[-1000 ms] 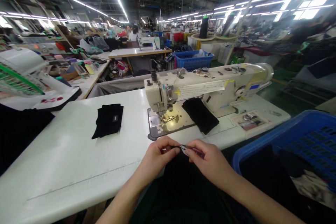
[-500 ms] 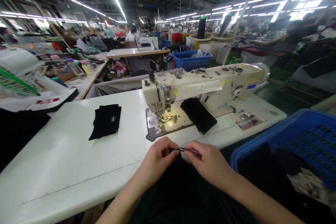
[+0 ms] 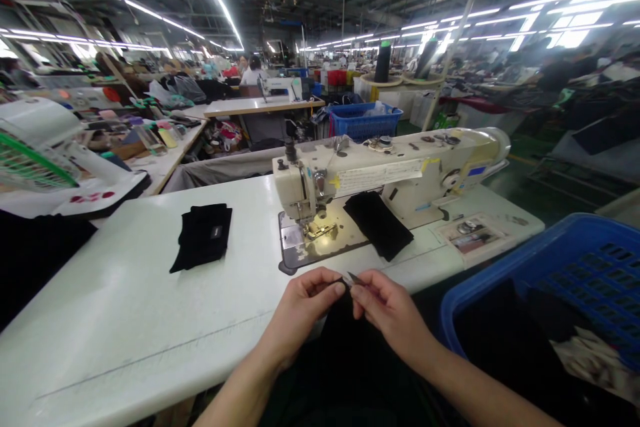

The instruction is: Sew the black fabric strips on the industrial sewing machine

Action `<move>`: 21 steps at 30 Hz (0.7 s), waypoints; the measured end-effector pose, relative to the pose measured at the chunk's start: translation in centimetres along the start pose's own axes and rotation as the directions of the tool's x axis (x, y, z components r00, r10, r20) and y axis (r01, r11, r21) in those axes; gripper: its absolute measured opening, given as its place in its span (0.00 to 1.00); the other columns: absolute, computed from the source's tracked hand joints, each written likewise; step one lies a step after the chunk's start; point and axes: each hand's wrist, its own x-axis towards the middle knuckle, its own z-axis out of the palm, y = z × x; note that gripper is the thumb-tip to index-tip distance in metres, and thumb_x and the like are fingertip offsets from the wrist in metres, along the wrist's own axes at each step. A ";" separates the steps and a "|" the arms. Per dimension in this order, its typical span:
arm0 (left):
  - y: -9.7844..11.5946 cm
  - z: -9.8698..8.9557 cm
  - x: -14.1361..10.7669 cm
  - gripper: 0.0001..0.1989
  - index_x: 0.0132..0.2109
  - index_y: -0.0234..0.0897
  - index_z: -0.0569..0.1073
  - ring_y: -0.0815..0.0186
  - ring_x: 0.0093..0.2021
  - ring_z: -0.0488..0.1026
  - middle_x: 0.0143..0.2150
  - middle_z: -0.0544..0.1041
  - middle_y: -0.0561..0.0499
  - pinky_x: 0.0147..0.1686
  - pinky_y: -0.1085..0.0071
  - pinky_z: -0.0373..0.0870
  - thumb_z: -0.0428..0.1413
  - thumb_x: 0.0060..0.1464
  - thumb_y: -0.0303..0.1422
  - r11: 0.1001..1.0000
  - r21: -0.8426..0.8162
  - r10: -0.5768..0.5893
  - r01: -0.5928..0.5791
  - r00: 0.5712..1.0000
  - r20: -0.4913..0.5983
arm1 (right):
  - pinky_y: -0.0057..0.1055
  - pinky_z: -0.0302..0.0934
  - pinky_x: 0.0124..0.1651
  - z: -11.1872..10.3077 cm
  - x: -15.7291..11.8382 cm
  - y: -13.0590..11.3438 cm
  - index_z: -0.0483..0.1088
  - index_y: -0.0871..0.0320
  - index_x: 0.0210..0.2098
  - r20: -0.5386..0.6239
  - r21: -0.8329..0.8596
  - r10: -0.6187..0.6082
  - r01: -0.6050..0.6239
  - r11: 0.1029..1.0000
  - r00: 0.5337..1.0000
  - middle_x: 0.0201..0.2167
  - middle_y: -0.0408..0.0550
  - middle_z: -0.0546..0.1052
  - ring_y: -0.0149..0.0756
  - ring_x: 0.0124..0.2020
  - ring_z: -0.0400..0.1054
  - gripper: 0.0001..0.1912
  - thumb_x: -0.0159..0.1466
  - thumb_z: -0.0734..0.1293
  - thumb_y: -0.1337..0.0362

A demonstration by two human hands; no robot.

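Observation:
My left hand (image 3: 316, 295) pinches the edge of a black fabric piece (image 3: 342, 327) between thumb and fingers, in front of the table's near edge. The fabric hangs down and merges with the dark clothing below. Close beside it, my right hand (image 3: 387, 303) is closed round a pair of thread snips (image 3: 353, 277); only the small pointed metal tips show, right at the fabric's pinched edge. Beyond the hands stands a sewing machine (image 3: 370, 170) with its needle area lit. A stack of black fabric pieces (image 3: 379, 223) lies on its bed. Another black folded piece with a small label (image 3: 203, 237) lies on the left.
The white table (image 3: 135, 320) has a ruler line along its front. At the right stands a blue basket (image 3: 465, 280) with dark and light cloth. A fan (image 3: 45, 147) is at the left, above dark cloth (image 3: 35, 260). Other workstations and people fill the background.
The snips' tips have turned upward and now show as separate points. Black fabric now shows more clearly hanging below my left hand. The view has shifted slightly.

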 end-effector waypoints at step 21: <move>2.5 -3.5 -0.2 0.08 0.27 0.36 0.62 0.68 0.28 0.62 0.30 0.59 0.53 0.36 0.68 0.68 0.56 0.48 0.30 0.742 -0.666 0.071 0.080 0.978 0.197 | 0.34 0.60 0.46 -2.1 2.0 -0.1 0.73 0.55 0.50 0.229 -0.237 0.108 -0.053 0.970 0.967 0.46 0.46 0.75 0.37 0.40 0.68 0.25 0.56 0.75 0.53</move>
